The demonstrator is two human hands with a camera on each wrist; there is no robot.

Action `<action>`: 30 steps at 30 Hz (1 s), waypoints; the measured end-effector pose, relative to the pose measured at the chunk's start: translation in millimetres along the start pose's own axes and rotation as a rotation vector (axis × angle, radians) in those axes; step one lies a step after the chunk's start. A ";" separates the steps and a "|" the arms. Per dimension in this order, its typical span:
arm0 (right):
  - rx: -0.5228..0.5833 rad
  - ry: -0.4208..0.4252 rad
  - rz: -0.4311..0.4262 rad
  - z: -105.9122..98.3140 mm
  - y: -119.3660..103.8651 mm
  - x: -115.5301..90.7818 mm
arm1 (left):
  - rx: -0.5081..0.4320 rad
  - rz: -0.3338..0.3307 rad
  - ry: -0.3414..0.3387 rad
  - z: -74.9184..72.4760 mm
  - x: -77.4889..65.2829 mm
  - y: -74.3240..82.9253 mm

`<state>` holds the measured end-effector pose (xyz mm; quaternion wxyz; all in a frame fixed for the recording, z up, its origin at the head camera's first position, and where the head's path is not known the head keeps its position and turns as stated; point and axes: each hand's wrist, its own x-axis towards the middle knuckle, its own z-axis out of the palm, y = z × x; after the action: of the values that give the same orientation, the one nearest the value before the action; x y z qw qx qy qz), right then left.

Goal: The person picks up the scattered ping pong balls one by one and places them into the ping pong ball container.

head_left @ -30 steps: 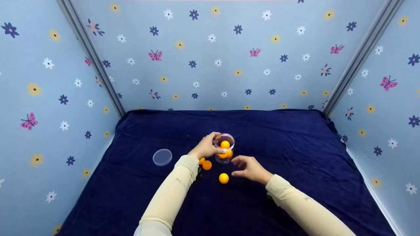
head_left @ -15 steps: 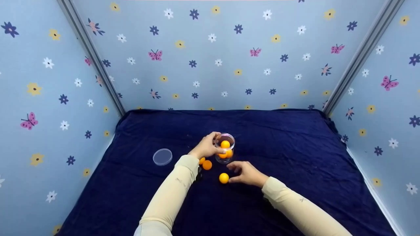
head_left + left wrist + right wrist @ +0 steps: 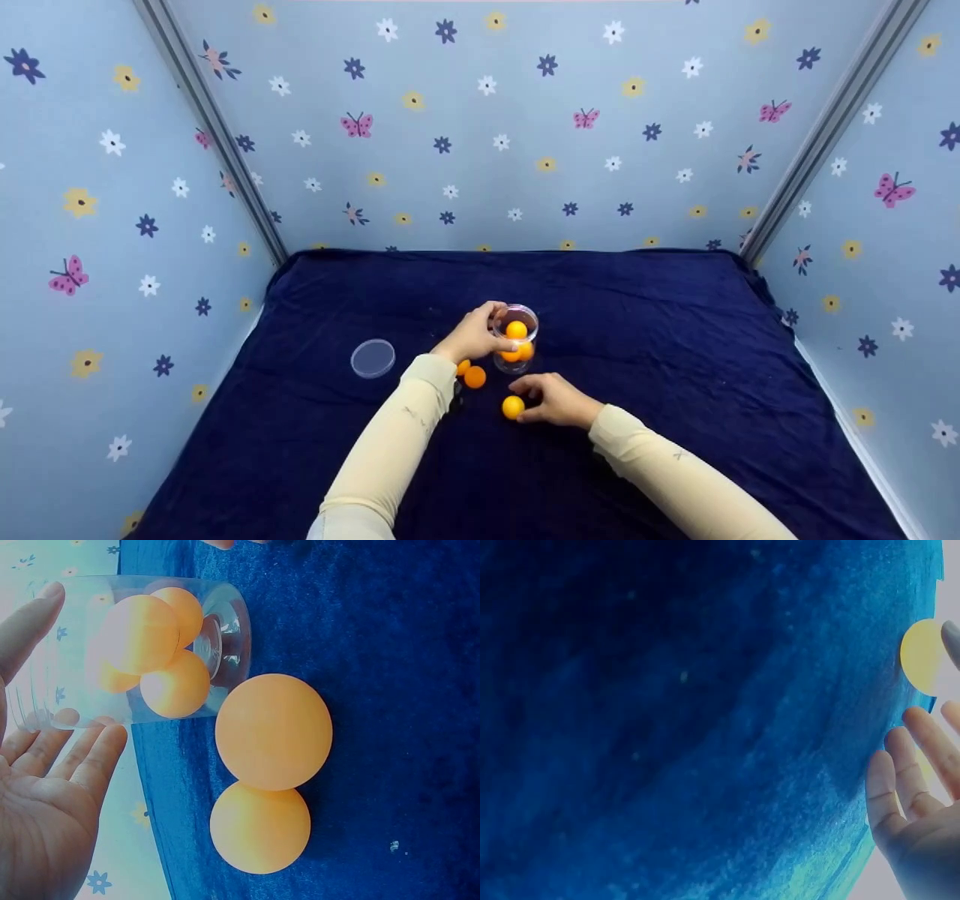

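My left hand [image 3: 474,334] holds a clear plastic jar [image 3: 514,366] near its top, thumb on one side and fingers on the other. The jar stands upright on the dark blue cloth, with several orange ping-pong balls [image 3: 176,682] inside. Two more ping-pong balls [image 3: 274,731] lie on the cloth beside the jar, partly covered by the left wrist in the head view. A single ping-pong ball [image 3: 513,408] lies in front of the jar. Around its right side is my right hand [image 3: 556,400], thumb close against the ball and fingers spread apart from it.
A clear round lid [image 3: 373,358] lies flat on the cloth [image 3: 637,315] to the left of the jar. Flower-patterned walls [image 3: 480,127] enclose the back and both sides of the table.
The right hand has moved left and toward the person, from beside the jar to the single ball. The left hand and jar have stayed in place.
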<state>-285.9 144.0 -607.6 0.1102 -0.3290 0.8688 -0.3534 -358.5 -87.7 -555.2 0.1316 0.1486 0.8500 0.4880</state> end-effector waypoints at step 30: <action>0.044 0.103 -0.050 -26.0 -2.9 -5.6 | 0.010 0.010 0.001 0.3 1.0 -1.0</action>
<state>-291.3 160.2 -587.0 0.0635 -0.3297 0.8567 -0.3915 -359.4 -87.6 -556.4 0.1281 0.1531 0.8518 0.4843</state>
